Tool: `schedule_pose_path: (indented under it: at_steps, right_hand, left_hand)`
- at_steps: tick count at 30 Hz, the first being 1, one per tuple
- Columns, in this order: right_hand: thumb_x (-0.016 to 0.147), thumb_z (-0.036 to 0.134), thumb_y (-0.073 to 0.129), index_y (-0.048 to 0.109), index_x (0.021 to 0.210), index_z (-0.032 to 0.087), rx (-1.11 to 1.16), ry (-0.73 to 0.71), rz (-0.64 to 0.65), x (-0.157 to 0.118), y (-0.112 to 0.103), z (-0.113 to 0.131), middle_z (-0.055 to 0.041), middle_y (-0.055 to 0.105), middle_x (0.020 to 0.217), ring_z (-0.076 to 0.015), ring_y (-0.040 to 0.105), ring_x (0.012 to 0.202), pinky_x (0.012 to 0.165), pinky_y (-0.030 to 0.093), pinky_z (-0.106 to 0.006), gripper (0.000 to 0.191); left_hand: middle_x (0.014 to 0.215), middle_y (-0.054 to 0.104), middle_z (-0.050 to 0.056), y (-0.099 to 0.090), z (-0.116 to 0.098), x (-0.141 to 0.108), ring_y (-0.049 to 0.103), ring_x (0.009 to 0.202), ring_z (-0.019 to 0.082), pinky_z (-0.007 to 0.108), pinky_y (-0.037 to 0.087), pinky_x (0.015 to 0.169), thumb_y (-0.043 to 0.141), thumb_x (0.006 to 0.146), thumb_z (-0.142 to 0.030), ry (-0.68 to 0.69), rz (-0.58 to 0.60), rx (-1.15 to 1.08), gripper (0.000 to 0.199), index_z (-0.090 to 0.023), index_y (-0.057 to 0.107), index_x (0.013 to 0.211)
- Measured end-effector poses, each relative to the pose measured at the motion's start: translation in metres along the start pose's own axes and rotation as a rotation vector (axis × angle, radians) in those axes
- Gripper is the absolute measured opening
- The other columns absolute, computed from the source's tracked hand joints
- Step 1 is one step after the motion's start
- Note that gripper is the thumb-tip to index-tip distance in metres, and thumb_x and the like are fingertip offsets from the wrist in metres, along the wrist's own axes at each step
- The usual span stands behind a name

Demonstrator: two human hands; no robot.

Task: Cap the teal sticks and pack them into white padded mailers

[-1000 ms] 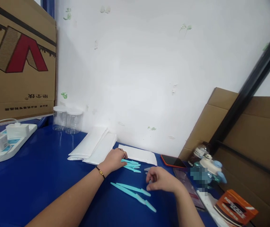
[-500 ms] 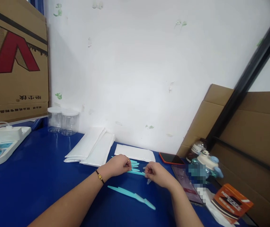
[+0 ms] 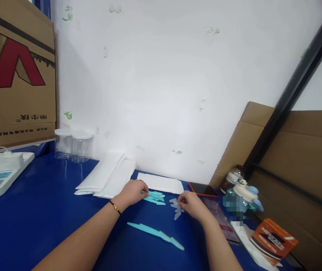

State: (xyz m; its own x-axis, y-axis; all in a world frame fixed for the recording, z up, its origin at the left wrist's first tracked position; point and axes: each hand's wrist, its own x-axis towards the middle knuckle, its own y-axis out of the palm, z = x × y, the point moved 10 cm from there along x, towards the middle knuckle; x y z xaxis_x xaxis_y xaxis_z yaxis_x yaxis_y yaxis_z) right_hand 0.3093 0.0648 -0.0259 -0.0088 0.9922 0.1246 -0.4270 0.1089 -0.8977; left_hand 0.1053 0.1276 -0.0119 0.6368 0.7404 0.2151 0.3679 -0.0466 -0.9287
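Observation:
My left hand [image 3: 135, 192] is closed in a pinch at the left end of a small pile of turquoise eyebrow razors [image 3: 157, 197], its fingertips on the end of one razor. Just right of that pile, my right hand [image 3: 190, 203] pinches at several small translucent blade caps [image 3: 178, 215]; its fingertips partly hide the cap they touch. A single longer turquoise razor [image 3: 155, 231] lies apart from the pile, nearer to me, slanting down to the right.
White packets [image 3: 104, 175] and a flat white sheet [image 3: 161, 182] lie behind the hands. Two clear jars [image 3: 82, 146] and a power strip [image 3: 17, 165] stand left. On the right are two phones [image 3: 203, 189], a teal bottle [image 3: 242, 197] and an orange box [image 3: 274, 241].
Half a second ago both hands met at one turquoise razor between them. They have parted: the left moved left to the razor pile, the right slightly right to the caps.

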Motion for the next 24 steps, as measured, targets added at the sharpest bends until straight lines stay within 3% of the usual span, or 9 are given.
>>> schedule_pose_path:
  at_steps: [2,4,7,10,15,19,24]
  right_hand:
    - [0.066,0.017,0.061,0.065,0.072,0.014,0.044,-0.011,0.001,-0.004,-0.004,0.006,-0.0028,0.062,0.07,-0.0125,0.054,0.062,0.055,0.036,-0.021,0.007]
    - [0.064,0.028,0.067,0.065,0.073,0.015,0.139,-0.042,0.146,-0.012,0.005,0.019,-0.0014,0.062,0.066,-0.0119,0.053,0.059,0.051,0.036,-0.02,0.015]
    - [0.053,0.037,0.076,0.067,0.071,0.017,0.185,-0.098,0.506,-0.035,0.034,0.042,0.0021,0.061,0.06,-0.01,0.051,0.052,0.044,0.032,-0.018,0.029]
    - [0.048,0.032,0.077,0.069,0.069,0.019,0.095,-0.095,0.644,-0.048,0.05,0.053,0.0037,0.061,0.058,-0.0088,0.049,0.048,0.041,0.031,-0.018,0.026]
    - [0.052,0.016,0.068,0.068,0.066,0.02,0.012,-0.055,0.581,-0.042,0.057,0.053,0.0041,0.06,0.057,-0.0084,0.048,0.048,0.043,0.032,-0.018,0.014]
    - [0.058,0.019,0.068,0.066,0.069,0.018,0.061,-0.123,0.416,-0.03,0.039,0.055,0.0026,0.058,0.06,-0.0091,0.049,0.053,0.046,0.032,-0.018,0.011]
    - [0.064,0.022,0.066,0.064,0.071,0.016,0.165,-0.124,0.353,-0.024,0.03,0.047,0.0017,0.06,0.062,-0.0106,0.051,0.056,0.049,0.034,-0.018,0.009]
  left_hand:
    - [0.088,0.065,0.003,-0.007,-0.004,-0.003,0.057,0.084,0.019,0.025,0.038,0.07,0.059,0.07,-0.032,-0.006,-0.041,0.005,0.021,-0.024,0.068,0.087]
    - [0.089,0.064,0.003,-0.012,-0.014,-0.007,0.057,0.084,0.018,0.024,0.039,0.069,0.061,0.068,-0.037,0.015,-0.043,-0.058,0.025,-0.022,0.068,0.087]
    - [0.084,0.064,0.001,0.008,-0.041,-0.017,0.057,0.071,0.015,0.022,0.039,0.057,0.065,0.061,-0.052,0.117,0.234,-0.214,0.037,-0.023,0.068,0.085]
    - [0.075,0.065,-0.002,0.032,-0.066,-0.034,0.054,0.059,0.012,0.021,0.035,0.048,0.074,0.051,-0.05,0.211,0.493,-0.227,0.042,-0.025,0.069,0.084]
    - [0.064,0.066,-0.003,0.043,-0.069,-0.038,0.054,0.055,0.012,0.02,0.035,0.047,0.07,0.058,-0.035,0.159,0.55,-0.198,0.018,-0.025,0.071,0.074]
    - [0.068,0.067,-0.002,0.038,-0.06,-0.034,0.055,0.056,0.012,0.02,0.034,0.045,0.067,0.06,-0.032,0.115,0.508,-0.21,0.018,-0.023,0.071,0.075]
    - [0.069,0.068,-0.001,0.033,-0.057,-0.029,0.057,0.058,0.012,0.019,0.036,0.047,0.061,0.065,-0.03,0.109,0.454,-0.239,0.018,-0.022,0.07,0.078]
